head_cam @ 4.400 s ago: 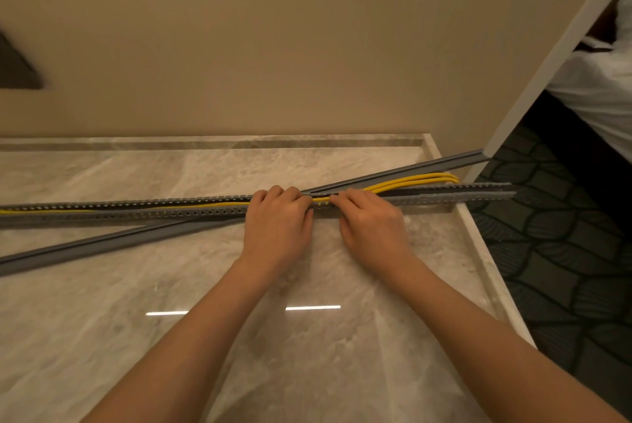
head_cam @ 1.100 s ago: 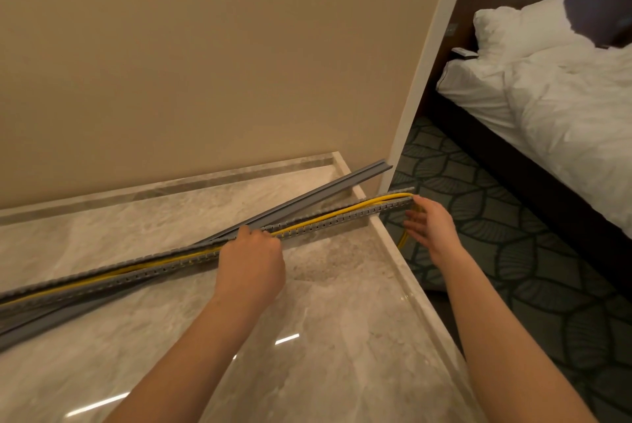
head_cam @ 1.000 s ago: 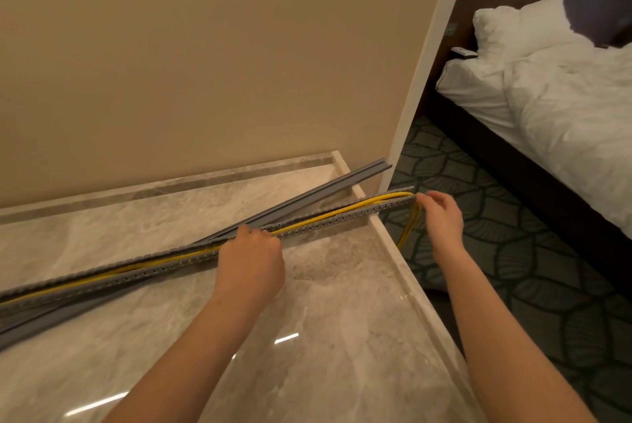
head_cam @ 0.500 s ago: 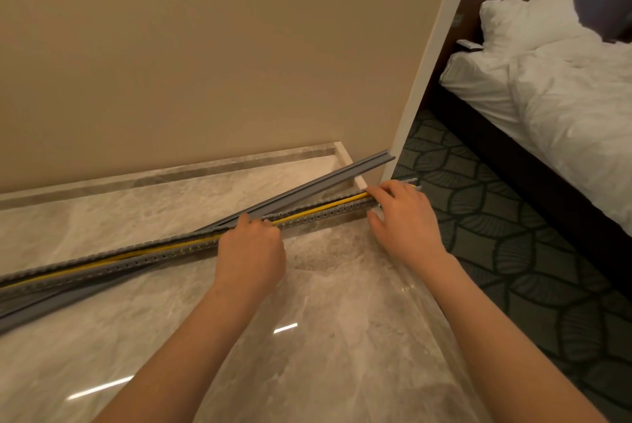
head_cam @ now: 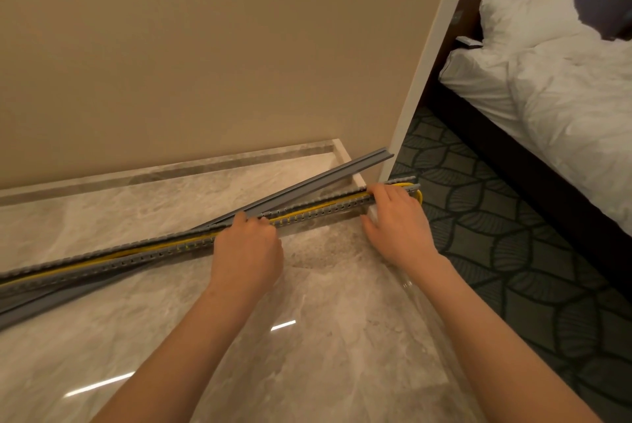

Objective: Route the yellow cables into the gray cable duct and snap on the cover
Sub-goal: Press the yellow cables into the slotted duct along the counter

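The counter (head_cam: pixel 307 337) ends at a pale lip right under your right hand (head_cam: pixel 398 221), and beyond it is a drop to the carpet (head_cam: pixel 513 269). The gray cable duct (head_cam: pixel 325 209) lies slantwise along the counter, its right end jutting past that lip. That overhang is your main risk: bear down hard there and the long left run may lever up or skid.

The cover (head_cam: pixel 325 176) is not yet fitted. It crosses the duct by your left hand (head_cam: pixel 246 251), seemingly underneath, so dragging it free could pull the duct askew.

The yellow cables (head_cam: pixel 164 246) sit in the channel along the visible run, but a loop bulges out past the end. If it springs up, the cover likely won't seat.

Your left hand curls over the duct at mid-length, gripping it. Your right hand lays fairly straight fingers across the duct's end, pressing the cables down and clasping nothing.

There is open counter toward you. The wall (head_cam: pixel 205 46) is near behind, its corner just beside the cover's tip.
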A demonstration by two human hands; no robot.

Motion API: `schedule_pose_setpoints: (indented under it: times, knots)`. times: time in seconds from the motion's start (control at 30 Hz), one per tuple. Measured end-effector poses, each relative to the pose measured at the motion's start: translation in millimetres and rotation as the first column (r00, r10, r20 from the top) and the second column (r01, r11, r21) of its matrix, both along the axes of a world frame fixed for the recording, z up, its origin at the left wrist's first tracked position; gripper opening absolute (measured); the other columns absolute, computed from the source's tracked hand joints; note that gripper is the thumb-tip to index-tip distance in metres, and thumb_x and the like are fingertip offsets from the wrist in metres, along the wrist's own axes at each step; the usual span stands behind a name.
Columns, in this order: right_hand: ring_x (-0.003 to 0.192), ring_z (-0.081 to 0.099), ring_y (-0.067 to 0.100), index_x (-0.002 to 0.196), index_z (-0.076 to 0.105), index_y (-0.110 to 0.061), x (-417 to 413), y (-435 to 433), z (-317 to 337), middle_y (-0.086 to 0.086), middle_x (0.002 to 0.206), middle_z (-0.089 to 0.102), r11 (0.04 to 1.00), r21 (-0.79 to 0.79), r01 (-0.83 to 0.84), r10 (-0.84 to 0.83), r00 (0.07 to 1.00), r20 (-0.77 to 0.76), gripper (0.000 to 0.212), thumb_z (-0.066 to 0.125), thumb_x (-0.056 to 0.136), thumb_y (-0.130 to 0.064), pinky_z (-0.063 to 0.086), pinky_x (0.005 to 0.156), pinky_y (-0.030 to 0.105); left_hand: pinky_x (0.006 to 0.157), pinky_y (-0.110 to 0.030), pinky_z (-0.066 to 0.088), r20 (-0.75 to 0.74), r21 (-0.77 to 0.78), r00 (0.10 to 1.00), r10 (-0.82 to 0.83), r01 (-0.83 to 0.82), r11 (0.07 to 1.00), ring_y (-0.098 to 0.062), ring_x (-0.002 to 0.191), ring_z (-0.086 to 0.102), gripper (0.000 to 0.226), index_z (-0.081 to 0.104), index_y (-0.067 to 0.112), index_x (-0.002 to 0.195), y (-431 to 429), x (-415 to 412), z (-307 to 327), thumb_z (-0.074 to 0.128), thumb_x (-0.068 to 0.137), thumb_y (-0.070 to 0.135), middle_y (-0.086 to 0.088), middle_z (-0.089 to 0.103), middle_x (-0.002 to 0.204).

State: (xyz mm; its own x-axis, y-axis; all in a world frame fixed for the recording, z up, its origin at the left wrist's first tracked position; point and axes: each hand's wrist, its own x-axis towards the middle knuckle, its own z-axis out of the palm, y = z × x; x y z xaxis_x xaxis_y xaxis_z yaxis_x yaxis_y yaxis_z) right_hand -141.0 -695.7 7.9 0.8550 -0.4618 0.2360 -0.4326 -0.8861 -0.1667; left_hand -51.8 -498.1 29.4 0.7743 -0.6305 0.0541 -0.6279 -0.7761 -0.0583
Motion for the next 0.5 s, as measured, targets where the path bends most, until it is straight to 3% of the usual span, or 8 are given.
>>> schedule_pose_setpoints:
  times: [0.23,0.4,0.5]
  knots:
    - [0.122,0.044,0.021,0.126,0.049,-0.008,-6,3,1,0.007,0.128,0.053,0.996,0.074,-0.042,0.041,0.999,0.025,0.037,0.052,0.091,-0.017,0.035,0.104,0.031,0.080,-0.030,0.046,-0.057,-0.066,0.998,0.016,-0.020,0.998,-0.020,0.118,0.041,0.040,0.046,0.015,0.126,9,-6,-5,0.045,0.093,0.037,0.000,0.055,0.122]
    - [0.127,0.037,0.023,0.133,0.045,-0.009,-8,0,0,0.008,0.136,0.043,0.985,0.164,-0.044,0.036,0.998,0.049,0.046,0.055,0.089,-0.020,0.033,0.107,0.036,0.102,-0.031,0.033,-0.196,-0.283,0.981,-0.015,-0.042,0.958,-0.022,0.125,0.037,0.053,0.040,0.012,0.139,19,-2,-11,0.052,0.091,0.029,-0.003,0.050,0.134]
    - [0.129,0.034,0.024,0.132,0.046,-0.012,-8,5,2,0.007,0.137,0.041,0.981,0.188,-0.052,0.035,0.995,0.089,0.048,0.058,0.087,-0.024,0.031,0.107,0.037,0.101,-0.033,0.035,-0.217,-0.455,0.976,-0.014,-0.088,0.886,-0.027,0.121,0.045,0.048,0.049,0.007,0.133,24,-9,-10,0.060,0.087,0.019,-0.010,0.055,0.127]
